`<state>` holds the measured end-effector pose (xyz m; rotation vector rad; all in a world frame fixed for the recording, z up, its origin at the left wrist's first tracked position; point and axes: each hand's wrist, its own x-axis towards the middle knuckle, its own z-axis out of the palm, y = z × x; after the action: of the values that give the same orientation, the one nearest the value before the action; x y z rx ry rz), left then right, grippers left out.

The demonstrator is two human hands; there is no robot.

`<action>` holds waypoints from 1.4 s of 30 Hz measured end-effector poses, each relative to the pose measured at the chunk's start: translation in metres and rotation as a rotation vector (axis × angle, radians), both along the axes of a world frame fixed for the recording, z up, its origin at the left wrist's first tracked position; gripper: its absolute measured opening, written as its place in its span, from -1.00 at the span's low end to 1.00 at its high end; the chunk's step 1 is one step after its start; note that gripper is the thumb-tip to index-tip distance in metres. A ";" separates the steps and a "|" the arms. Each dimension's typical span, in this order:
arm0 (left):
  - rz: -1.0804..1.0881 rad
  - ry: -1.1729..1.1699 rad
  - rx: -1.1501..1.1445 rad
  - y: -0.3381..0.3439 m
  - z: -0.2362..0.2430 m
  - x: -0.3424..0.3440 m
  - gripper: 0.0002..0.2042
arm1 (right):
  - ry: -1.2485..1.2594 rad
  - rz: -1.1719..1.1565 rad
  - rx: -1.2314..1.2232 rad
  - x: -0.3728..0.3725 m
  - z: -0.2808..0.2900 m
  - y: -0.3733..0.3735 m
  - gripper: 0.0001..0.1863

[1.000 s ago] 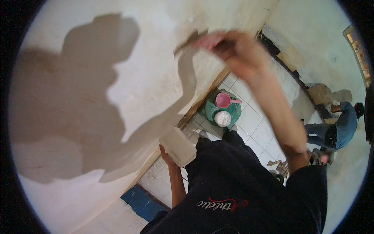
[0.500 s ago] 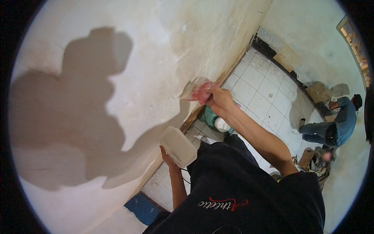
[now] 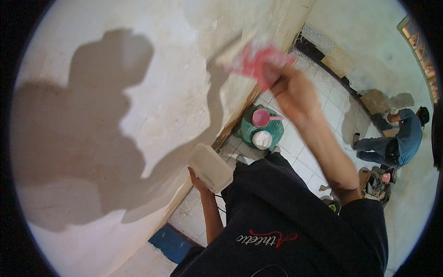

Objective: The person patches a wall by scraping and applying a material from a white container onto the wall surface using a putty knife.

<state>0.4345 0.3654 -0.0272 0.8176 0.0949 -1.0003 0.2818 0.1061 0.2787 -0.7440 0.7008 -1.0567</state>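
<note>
My left hand (image 3: 198, 182) grips a whitish plastic tub (image 3: 210, 168) by its side, low beside the stained pale wall (image 3: 177, 106). The tub is tilted and has grey smears inside. Raised higher up, my right hand (image 3: 290, 87) is closed around a flat scraper (image 3: 258, 62) with red on it and a pale blade edge. Motion blurs the scraper, so its exact shape is unclear. The blade is close to the wall; whether it touches, I cannot tell.
On the tiled floor (image 3: 295, 138) by the wall stands a green sack (image 3: 248, 125). A pink dipper (image 3: 261, 118) and a white, powdery-looking mound (image 3: 262, 140) are on it. At right, another person (image 3: 401, 143) bends toward the far wall, near a pile of cardboard and cloth (image 3: 374, 187).
My right hand has moved up and to the right with the scraper, uncovering the pink dipper. My left hand and the tub have barely moved.
</note>
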 end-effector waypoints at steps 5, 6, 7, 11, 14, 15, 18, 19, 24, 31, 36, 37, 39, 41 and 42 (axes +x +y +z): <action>0.082 0.058 -0.019 0.012 -0.005 0.002 -0.36 | -0.010 -0.115 0.354 0.035 -0.153 0.001 -0.90; 0.082 0.054 -0.019 0.016 -0.005 0.002 -0.36 | -0.013 -0.114 0.354 0.041 -0.155 0.002 -0.90; 0.103 0.038 0.013 0.018 -0.004 0.002 -0.35 | -0.038 -0.040 0.331 0.045 -0.157 0.001 -0.91; 0.112 0.050 0.023 0.021 -0.007 0.001 -0.34 | -0.087 0.150 0.223 0.046 -0.088 -0.010 -0.89; 0.082 0.041 0.006 0.014 0.000 -0.001 -0.35 | -0.101 0.247 0.019 0.033 -0.020 -0.024 -0.80; 0.077 0.040 0.008 0.012 -0.002 -0.001 -0.35 | -0.113 0.240 -0.006 0.029 0.011 -0.022 -0.81; 0.028 0.054 -0.018 -0.009 0.002 0.001 -0.35 | -0.203 0.021 0.053 0.018 0.073 -0.030 -0.86; 0.007 0.051 0.007 -0.017 0.008 0.000 -0.34 | -0.212 0.011 0.042 0.009 0.075 -0.040 -0.86; 0.021 -0.103 0.101 -0.029 0.015 -0.001 -0.37 | -0.272 0.038 -0.216 -0.030 0.050 -0.058 -0.84; 0.009 -0.020 -0.071 -0.028 -0.014 0.014 -0.41 | 0.641 -0.492 -1.104 0.067 -0.028 -0.022 -0.73; 0.001 -0.011 -0.099 -0.021 -0.012 0.005 -0.41 | 0.466 -0.351 -1.375 0.106 -0.046 0.081 -0.37; -0.015 -0.026 -0.028 -0.022 -0.012 0.005 -0.41 | 0.462 -0.313 -1.376 0.084 -0.042 0.077 -0.41; -0.012 -0.044 0.038 -0.018 -0.013 0.006 -0.40 | 0.584 -0.287 -1.316 0.049 -0.026 0.071 -0.47; -0.074 0.079 -0.052 -0.015 -0.012 0.003 -0.39 | 0.711 -0.443 -1.230 0.029 -0.015 0.042 -0.52; -0.068 0.080 -0.051 -0.015 -0.010 0.001 -0.39 | 0.699 -0.573 -1.206 0.028 -0.015 0.017 -0.54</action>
<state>0.4351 0.3504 -0.0376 0.7385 0.1108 -1.0956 0.3099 0.1231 0.2639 -2.1044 0.8518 -1.7800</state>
